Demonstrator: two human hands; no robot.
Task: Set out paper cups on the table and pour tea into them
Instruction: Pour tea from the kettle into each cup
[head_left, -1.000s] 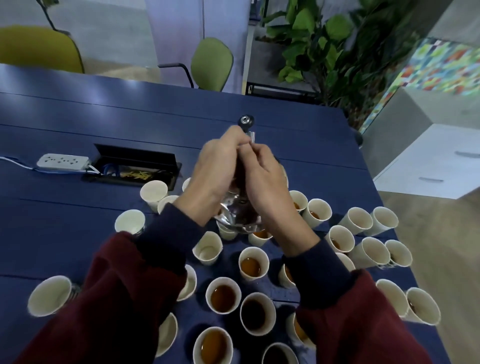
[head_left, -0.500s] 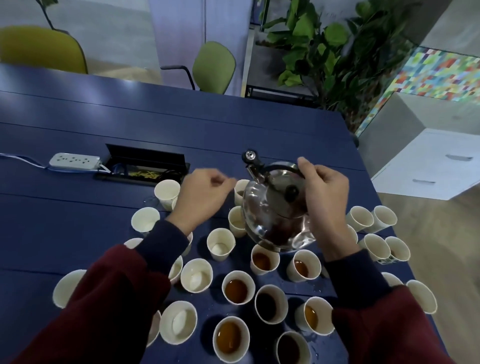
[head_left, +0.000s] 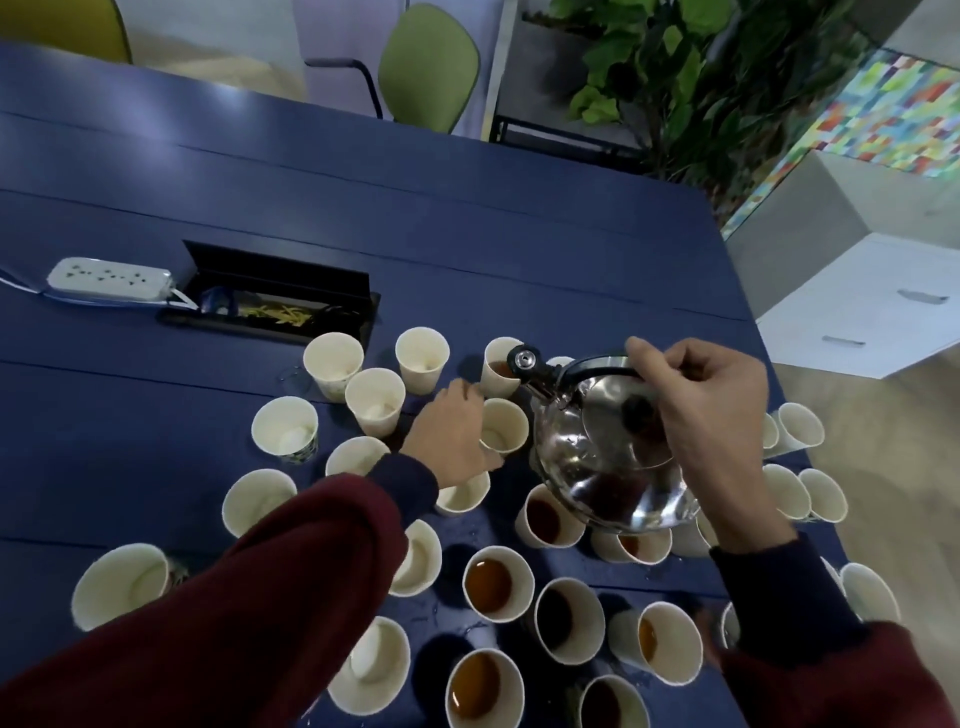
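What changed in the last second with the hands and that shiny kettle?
The left hand let go of the kettle, moved down-left and now curls round an empty cup. The right hand alone lowered the kettle over the cups. Its grip on the handle and the filled cups on the table stayed.

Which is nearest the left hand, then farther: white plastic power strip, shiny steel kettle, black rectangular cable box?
1. Shiny steel kettle, just right of the left hand.
2. Black rectangular cable box, behind-left.
3. White plastic power strip, far left.
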